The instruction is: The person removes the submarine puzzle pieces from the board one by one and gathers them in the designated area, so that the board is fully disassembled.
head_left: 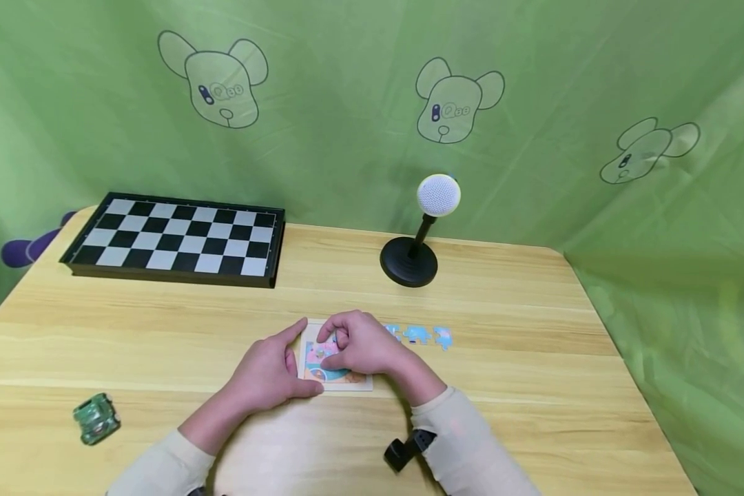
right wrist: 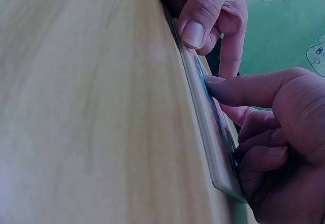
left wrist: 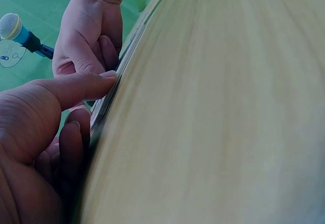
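Observation:
A small jigsaw puzzle board (head_left: 364,387) with a pale rim and a colourful picture lies flat on the table. My left hand (head_left: 265,375) holds it by its left side, index finger at the top corner and thumb along the near edge. Over the picture, my right hand (head_left: 367,348) is bent, its thumb and index finger around a pink puzzle piece (head_left: 315,353) at the board's surface. The right thumb (right wrist: 228,89) touches the picture in the right wrist view. Part of the picture is hidden under the right hand. Loose blue puzzle pieces (head_left: 417,335) lie right of the board.
A folded black-and-white chessboard (head_left: 176,234) lies at the back left. Behind the puzzle stands a microphone (head_left: 439,195) on a round black base (head_left: 409,263). A green toy car (head_left: 96,418) is at the front left. Green cloth (head_left: 347,138) hangs behind the wooden table (head_left: 533,386).

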`<state>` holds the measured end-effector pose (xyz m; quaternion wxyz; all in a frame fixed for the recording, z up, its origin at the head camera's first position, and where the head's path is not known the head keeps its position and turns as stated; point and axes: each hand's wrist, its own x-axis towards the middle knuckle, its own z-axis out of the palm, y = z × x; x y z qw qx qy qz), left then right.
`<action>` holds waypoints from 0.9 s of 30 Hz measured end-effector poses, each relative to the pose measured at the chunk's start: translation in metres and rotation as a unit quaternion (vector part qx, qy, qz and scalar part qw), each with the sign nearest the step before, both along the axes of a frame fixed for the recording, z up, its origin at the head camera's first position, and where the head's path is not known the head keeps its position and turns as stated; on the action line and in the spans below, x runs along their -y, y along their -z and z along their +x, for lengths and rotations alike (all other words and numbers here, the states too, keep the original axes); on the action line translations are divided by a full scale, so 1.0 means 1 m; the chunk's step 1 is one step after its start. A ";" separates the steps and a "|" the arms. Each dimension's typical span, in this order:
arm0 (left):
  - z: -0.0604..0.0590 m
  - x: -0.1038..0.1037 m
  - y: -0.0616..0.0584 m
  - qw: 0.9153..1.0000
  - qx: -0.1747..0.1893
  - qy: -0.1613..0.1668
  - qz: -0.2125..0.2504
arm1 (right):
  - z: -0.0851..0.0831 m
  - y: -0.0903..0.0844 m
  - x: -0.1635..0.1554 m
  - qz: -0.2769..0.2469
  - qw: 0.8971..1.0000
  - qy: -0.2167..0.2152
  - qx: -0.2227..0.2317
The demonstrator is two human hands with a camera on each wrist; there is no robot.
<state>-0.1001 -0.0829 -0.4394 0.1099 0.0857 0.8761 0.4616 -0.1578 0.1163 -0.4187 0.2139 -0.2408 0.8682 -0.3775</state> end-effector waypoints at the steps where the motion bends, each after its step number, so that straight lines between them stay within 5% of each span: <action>1: 0.000 0.000 0.000 1.000 0.000 0.000 -0.001 | 0.000 0.000 0.000 -0.002 1.000 0.000 0.002; 17: 0.001 -0.001 -0.002 1.000 -0.001 -0.002 -0.006 | 0.003 0.001 -0.002 -0.054 0.998 -0.004 0.016; 27: 0.002 -0.001 -0.003 1.000 -0.003 -0.002 -0.004 | 0.000 0.003 -0.005 -0.030 0.999 -0.021 -0.001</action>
